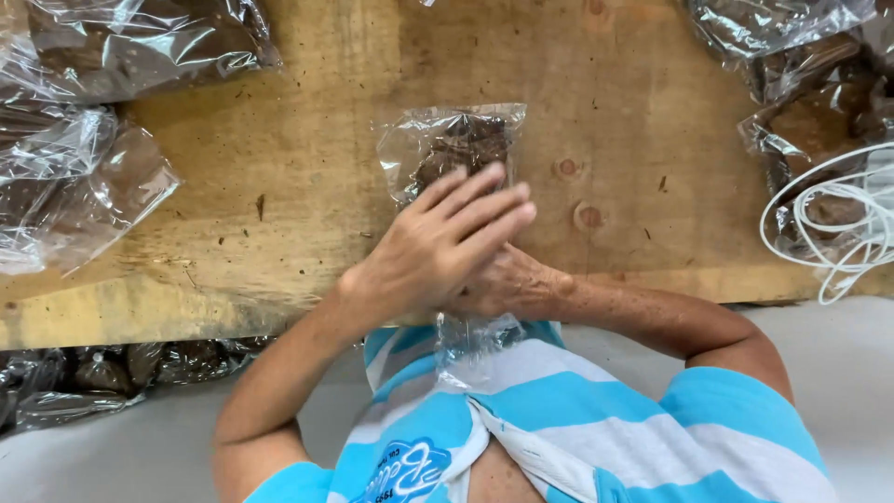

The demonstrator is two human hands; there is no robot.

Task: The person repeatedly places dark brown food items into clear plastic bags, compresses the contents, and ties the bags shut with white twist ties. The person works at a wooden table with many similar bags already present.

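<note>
A clear crinkled plastic bag holding a dark brown crumbly filling (pixel 453 149) lies flat on the worn wooden board (pixel 279 177) at upper centre of the frame, its open end trailing down off the board's near edge toward the striped shirt. The left hand (pixel 438 247) lies across the bag's lower half, fingers straight and together, palm down, gripping nothing but pressing. The right hand (pixel 507 284) sits beneath and behind it at the board's edge; it looks closed round the bag's neck, though the left hand hides most of its fingers.

This reads as the flattening step, squeezing air out and settling the filling before closing. The next move would call for a firm hold on the loose neck while the flat hand keeps pressure.

More filled clear bags (pixel 84 177) are heaped at upper left and upper right, and a coil of white cord (pixel 833 219) lies at the right edge.
</note>
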